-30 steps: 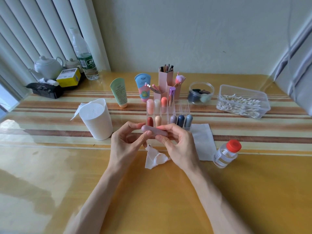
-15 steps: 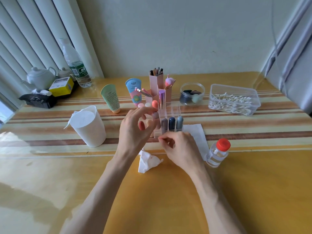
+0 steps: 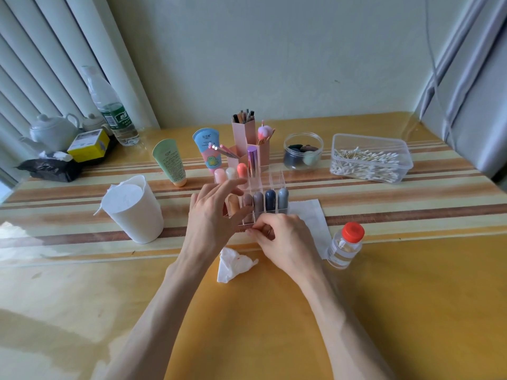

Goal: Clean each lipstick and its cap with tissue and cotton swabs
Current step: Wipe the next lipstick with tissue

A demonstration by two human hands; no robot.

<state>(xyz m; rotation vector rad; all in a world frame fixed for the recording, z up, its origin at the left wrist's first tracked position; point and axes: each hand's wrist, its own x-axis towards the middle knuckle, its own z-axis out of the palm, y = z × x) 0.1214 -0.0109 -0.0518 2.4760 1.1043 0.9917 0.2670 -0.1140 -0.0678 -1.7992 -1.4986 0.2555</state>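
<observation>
A clear acrylic organizer (image 3: pixel 275 180) holds several capped lipsticks upright. The front row has a tan one (image 3: pixel 233 204), a mauve one (image 3: pixel 248 201), a grey-purple one (image 3: pixel 258 203), a dark blue one (image 3: pixel 270 200) and a grey-blue one (image 3: pixel 283 198). My left hand (image 3: pixel 212 215) reaches over the organizer's left side with fingers straight, its fingertips beside the mauve lipstick. The curled fingers of my right hand (image 3: pixel 284 238) pinch the organizer's front edge. A crumpled, stained tissue (image 3: pixel 233 266) lies in front of my hands.
A flat tissue (image 3: pixel 311 215) lies right of the organizer, beside a small bottle with a red cap (image 3: pixel 346 246). A box of cotton swabs (image 3: pixel 370 160) stands back right and a white tissue cup (image 3: pixel 133 212) on the left. Tubes, brush holders and a jar stand behind.
One second ago both hands held the mauve lipstick above the table. It now stands in the organizer's front row; my left hand has let go and my right hand has dropped to the front edge.
</observation>
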